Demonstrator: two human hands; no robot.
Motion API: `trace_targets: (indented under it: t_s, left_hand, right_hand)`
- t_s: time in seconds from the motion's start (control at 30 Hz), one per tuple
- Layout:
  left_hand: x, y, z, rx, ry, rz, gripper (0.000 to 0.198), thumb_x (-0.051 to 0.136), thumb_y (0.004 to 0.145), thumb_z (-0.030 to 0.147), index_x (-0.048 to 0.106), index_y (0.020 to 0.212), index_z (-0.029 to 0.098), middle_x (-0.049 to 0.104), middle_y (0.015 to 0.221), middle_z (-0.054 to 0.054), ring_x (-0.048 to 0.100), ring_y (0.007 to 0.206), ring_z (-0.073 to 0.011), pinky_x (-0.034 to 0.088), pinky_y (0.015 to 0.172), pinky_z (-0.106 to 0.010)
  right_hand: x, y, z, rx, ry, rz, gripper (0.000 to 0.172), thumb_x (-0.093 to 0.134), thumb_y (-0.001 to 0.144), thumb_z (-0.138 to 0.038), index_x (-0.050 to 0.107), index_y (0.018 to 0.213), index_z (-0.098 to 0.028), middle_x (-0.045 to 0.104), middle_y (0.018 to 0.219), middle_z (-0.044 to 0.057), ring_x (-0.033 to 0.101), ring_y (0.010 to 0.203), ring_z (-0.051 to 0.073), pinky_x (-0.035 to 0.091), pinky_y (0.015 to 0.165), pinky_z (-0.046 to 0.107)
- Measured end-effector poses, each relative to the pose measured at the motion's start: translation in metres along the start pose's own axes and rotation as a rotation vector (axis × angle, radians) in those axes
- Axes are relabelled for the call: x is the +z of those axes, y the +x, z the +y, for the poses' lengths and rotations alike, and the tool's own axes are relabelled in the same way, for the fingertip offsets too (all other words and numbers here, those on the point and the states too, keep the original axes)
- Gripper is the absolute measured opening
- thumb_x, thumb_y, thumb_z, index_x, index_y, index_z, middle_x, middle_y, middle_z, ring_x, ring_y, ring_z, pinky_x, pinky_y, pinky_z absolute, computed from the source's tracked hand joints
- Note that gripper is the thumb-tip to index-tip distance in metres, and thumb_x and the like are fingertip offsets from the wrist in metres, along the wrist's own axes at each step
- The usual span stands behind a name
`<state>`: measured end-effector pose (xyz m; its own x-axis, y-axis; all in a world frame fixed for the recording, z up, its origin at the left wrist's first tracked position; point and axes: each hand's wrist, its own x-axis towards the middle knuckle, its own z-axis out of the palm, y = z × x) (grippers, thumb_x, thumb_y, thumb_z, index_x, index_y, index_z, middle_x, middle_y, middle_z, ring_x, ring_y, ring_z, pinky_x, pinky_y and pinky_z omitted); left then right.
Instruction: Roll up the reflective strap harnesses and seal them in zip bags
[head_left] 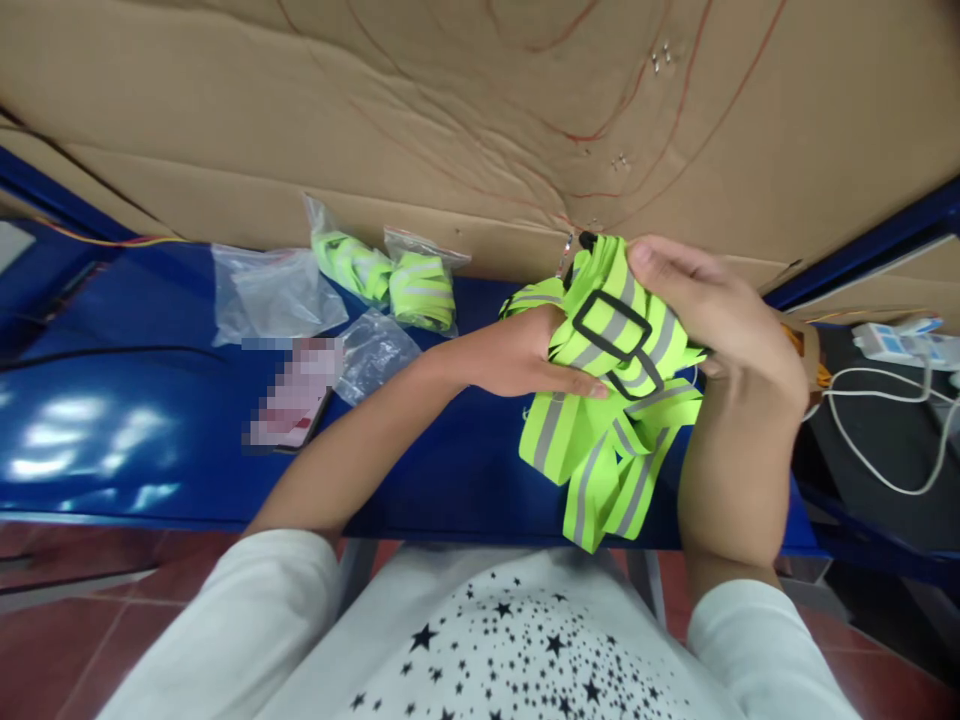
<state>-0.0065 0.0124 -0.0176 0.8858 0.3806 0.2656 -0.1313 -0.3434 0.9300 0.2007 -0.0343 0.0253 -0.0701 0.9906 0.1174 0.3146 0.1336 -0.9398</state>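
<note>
On my remote feed, the left hand (517,362) has its grip closed on the left side of the yellow-green strap bundle (660,325), thumb lying below the black rectangular buckle (622,309). The right hand (720,315) grips the bundle's upper right side, thumb on top; I cannot see all fingers. I locate the bundle over the table (450,460), loops trailing toward the near edge. Further left, two strap-filled bags (422,290) stand near clear plastic bags (281,300)
</note>
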Motion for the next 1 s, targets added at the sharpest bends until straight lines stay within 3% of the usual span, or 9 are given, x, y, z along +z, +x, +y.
trace_targets:
  t_s: [0.1,0.17,0.27,0.37,0.43,0.53,0.73,0.87,1.0]
  left_hand:
    - [-0.002,0.002,-0.007,-0.057,0.012,0.062,0.034,0.086,0.079,0.042,0.076,0.099,0.015,0.077,0.096,-0.005,0.07,0.092,-0.0224,0.057,0.088,-0.032]
    - [-0.001,0.004,-0.013,-0.085,-0.013,0.103,0.038,0.086,0.08,0.044,0.074,0.101,0.015,0.077,0.099,-0.006,0.069,0.092,-0.0221,0.057,0.086,-0.032]
    - [0.001,0.005,-0.014,-0.088,-0.058,0.152,0.039,0.086,0.079,0.045,0.074,0.101,0.015,0.076,0.1,-0.006,0.069,0.092,-0.0215,0.057,0.083,-0.03]
    - [0.005,0.004,-0.009,-0.075,-0.071,0.209,0.035,0.089,0.076,0.044,0.074,0.092,0.016,0.075,0.091,-0.004,0.069,0.09,-0.0213,0.058,0.083,-0.031]
    - [0.006,0.004,-0.006,-0.086,-0.121,0.253,0.034,0.093,0.072,0.04,0.073,0.087,0.016,0.074,0.088,-0.003,0.069,0.091,-0.0213,0.058,0.085,-0.031]
    - [0.006,0.006,-0.008,-0.133,-0.313,0.303,0.037,0.097,0.066,0.032,0.074,0.09,0.016,0.076,0.09,-0.002,0.072,0.093,-0.0208,0.059,0.09,-0.033]
    - [0.002,0.009,-0.016,-0.33,-0.682,0.158,0.044,0.099,0.064,0.03,0.077,0.1,0.016,0.081,0.1,-0.007,0.076,0.084,-0.0197,0.064,0.082,-0.033]
    - [0.005,0.007,-0.017,-0.352,-0.489,0.202,0.052,0.099,0.064,0.031,0.076,0.108,0.015,0.08,0.106,-0.009,0.077,0.091,-0.0235,0.064,0.082,-0.036]
    - [-0.003,0.006,-0.014,-0.271,-0.177,0.226,0.047,0.09,0.077,0.047,0.076,0.107,0.014,0.079,0.104,-0.008,0.075,0.097,-0.0266,0.062,0.087,-0.037]
  right_hand:
    - [-0.001,-0.002,-0.002,-0.21,-0.221,0.144,0.02,0.075,0.094,-0.044,0.075,0.108,-0.03,0.074,0.098,0.001,0.069,0.081,0.018,0.054,0.071,0.031]
    - [-0.002,-0.006,-0.005,-0.284,-0.355,0.161,0.02,0.069,0.099,-0.044,0.075,0.109,-0.028,0.076,0.102,0.003,0.07,0.087,0.02,0.054,0.079,0.033]
    - [-0.001,-0.011,-0.012,-0.331,-0.492,-0.064,0.036,0.048,0.108,-0.05,0.074,0.119,-0.027,0.077,0.113,0.004,0.072,0.105,0.024,0.054,0.1,0.041]
    - [0.005,-0.012,-0.013,-0.326,-0.523,-0.178,0.047,0.06,0.099,-0.059,0.067,0.135,-0.028,0.073,0.128,0.004,0.069,0.121,0.03,0.052,0.11,0.047]
    - [0.012,-0.009,-0.01,-0.306,-0.537,-0.086,0.057,0.076,0.088,-0.056,0.065,0.137,-0.03,0.072,0.133,0.003,0.067,0.126,0.033,0.053,0.11,0.049]
    - [0.022,-0.003,-0.003,-0.297,-0.558,0.04,0.056,0.083,0.083,-0.044,0.065,0.134,-0.03,0.072,0.132,0.003,0.067,0.126,0.034,0.054,0.108,0.05]
    - [0.025,0.002,0.001,-0.286,-0.474,0.109,0.041,0.084,0.083,-0.038,0.072,0.121,-0.028,0.076,0.121,0.004,0.07,0.117,0.032,0.056,0.102,0.048]
    - [0.018,-0.004,-0.011,-0.244,-0.376,0.145,0.028,0.084,0.084,-0.041,0.078,0.103,-0.023,0.079,0.101,0.004,0.073,0.095,0.027,0.059,0.088,0.041]
    - [0.015,-0.009,-0.013,-0.183,-0.264,0.162,0.024,0.081,0.087,-0.044,0.079,0.097,-0.023,0.077,0.089,0.001,0.072,0.083,0.023,0.058,0.075,0.036]
